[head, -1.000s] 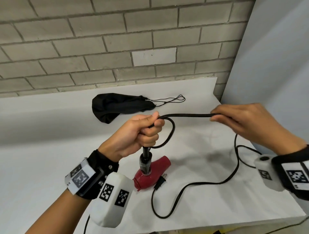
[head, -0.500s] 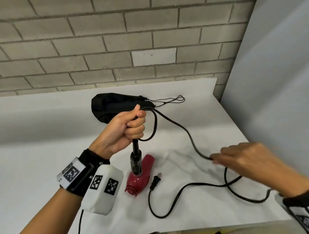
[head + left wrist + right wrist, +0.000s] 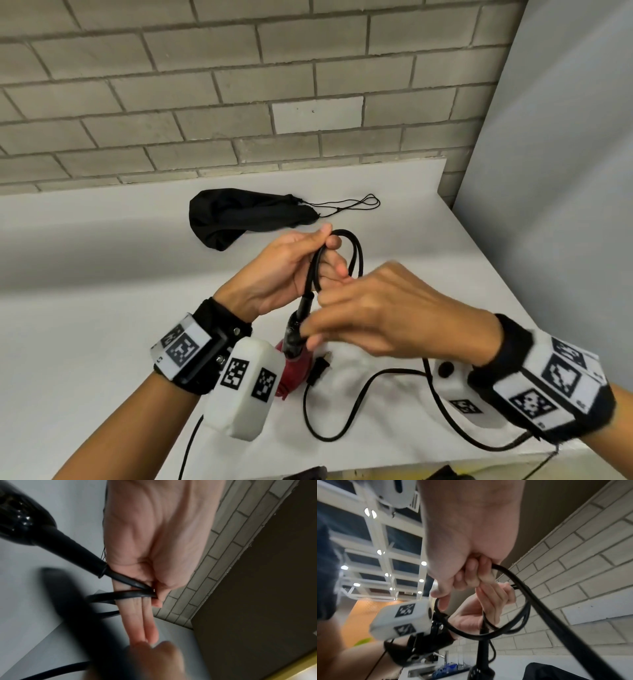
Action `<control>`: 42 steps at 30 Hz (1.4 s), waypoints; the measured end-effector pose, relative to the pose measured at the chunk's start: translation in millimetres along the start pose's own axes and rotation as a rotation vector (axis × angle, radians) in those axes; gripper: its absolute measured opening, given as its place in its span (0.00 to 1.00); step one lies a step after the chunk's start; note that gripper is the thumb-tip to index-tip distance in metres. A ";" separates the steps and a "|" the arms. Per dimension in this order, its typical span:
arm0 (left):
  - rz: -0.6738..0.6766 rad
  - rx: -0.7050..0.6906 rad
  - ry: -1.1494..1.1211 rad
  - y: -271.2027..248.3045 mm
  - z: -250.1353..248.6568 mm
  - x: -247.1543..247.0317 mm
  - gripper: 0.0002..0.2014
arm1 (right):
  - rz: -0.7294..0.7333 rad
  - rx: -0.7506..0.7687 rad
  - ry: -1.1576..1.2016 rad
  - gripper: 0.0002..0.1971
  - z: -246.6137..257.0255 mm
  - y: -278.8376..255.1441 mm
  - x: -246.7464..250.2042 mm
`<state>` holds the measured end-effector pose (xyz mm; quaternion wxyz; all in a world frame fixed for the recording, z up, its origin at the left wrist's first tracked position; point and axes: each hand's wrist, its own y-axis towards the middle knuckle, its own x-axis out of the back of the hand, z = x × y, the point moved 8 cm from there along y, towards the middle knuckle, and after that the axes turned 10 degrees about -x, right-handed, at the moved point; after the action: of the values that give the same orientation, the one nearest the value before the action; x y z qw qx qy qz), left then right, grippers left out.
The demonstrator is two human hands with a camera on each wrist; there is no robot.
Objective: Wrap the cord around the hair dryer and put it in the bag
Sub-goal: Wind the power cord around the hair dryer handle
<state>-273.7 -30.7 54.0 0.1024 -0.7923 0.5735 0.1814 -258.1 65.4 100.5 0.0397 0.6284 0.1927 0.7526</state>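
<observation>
The red hair dryer (image 3: 296,371) stands nose-down on the white table (image 3: 102,325), its black handle end (image 3: 294,332) pointing up. Its black cord (image 3: 356,253) rises in loops into my left hand (image 3: 327,251), where the thumb pinches the strands against straight fingers (image 3: 147,615). My right hand (image 3: 342,308) is just in front of the left, fingers curled round a further stretch of cord (image 3: 556,622). The rest of the cord (image 3: 346,414) and its plug (image 3: 320,366) lie on the table. The black drawstring bag (image 3: 239,216) lies flat behind the hands.
A grey brick wall (image 3: 239,102) backs the table and a grey panel (image 3: 565,205) closes off the right side. The bag's drawstrings (image 3: 356,204) trail to the right. The table's front edge (image 3: 376,471) is close below my wrists.
My right hand has come up from the lower right to meet the left, bringing the cord into another loop. The left hand's fist has loosened to straight fingers with the thumb pinching.
</observation>
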 end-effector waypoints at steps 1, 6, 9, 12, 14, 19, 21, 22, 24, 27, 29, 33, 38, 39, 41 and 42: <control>0.001 0.002 -0.016 -0.4 -0.1 -0.5 0.12 | -0.031 -0.021 0.012 0.11 -3.1 4.7 5.0; -0.012 -0.008 -0.008 -0.2 -4.2 2.5 0.16 | -0.152 -0.178 0.139 0.13 -24.5 11.1 18.5; 0.016 -0.021 0.116 -3.1 -3.9 -2.4 0.18 | -0.266 -0.262 0.230 0.10 -41.8 12.0 29.3; 0.076 -0.007 0.137 -5.9 -1.1 -6.9 0.13 | -0.342 -0.368 0.247 0.11 -62.9 10.4 35.8; 0.076 -0.007 0.094 -3.8 -2.0 -3.6 0.12 | -0.375 -0.427 0.245 0.10 -76.8 6.3 39.4; 0.156 0.064 -0.035 -2.4 4.0 -4.1 0.18 | -0.412 -0.477 0.291 0.11 -89.5 0.2 44.1; 0.198 0.091 -0.060 -6.2 4.9 -4.9 0.17 | -0.392 -0.507 0.335 0.12 -95.8 -3.0 47.9; 0.210 0.093 -0.059 -8.1 4.4 -4.9 0.16 | -0.353 -0.516 0.367 0.13 -101.1 -5.6 48.7; 0.226 0.091 -0.020 -10.4 4.4 -4.9 0.15 | -0.216 -0.482 0.379 0.15 -108.1 -10.4 47.0; 0.249 0.090 0.029 -11.1 2.9 -5.3 0.15 | -0.056 -0.436 0.148 0.26 -116.1 -22.4 44.9; 0.244 0.077 -0.032 -14.1 -6.9 4.9 0.14 | -0.075 -0.518 -0.116 0.32 -146.2 -44.8 55.4; 0.205 0.024 -0.009 -24.1 -26.9 27.5 0.14 | -0.174 -0.760 -0.412 0.19 -209.7 -103.1 87.1; 0.275 0.004 0.007 -18.2 -25.5 11.2 0.14 | -0.326 -0.853 -0.478 0.24 -228.7 -128.8 106.3; 0.273 0.006 -0.009 -17.9 -26.1 12.5 0.14 | -0.320 -0.880 -0.514 0.21 -237.6 -135.8 104.8; 0.258 0.008 -0.065 -18.7 -27.7 17.6 0.14 | -0.130 -0.981 -0.538 0.15 -254.6 -146.3 83.0; 0.244 0.005 -0.093 -18.4 -28.5 20.4 0.13 | 0.082 -1.036 -0.522 0.31 -262.7 -153.6 62.5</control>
<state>-245.8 -53.1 70.9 0.1080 -0.7069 0.6608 0.2280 -551.5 162.9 70.7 0.3590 0.6986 -0.2412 0.5700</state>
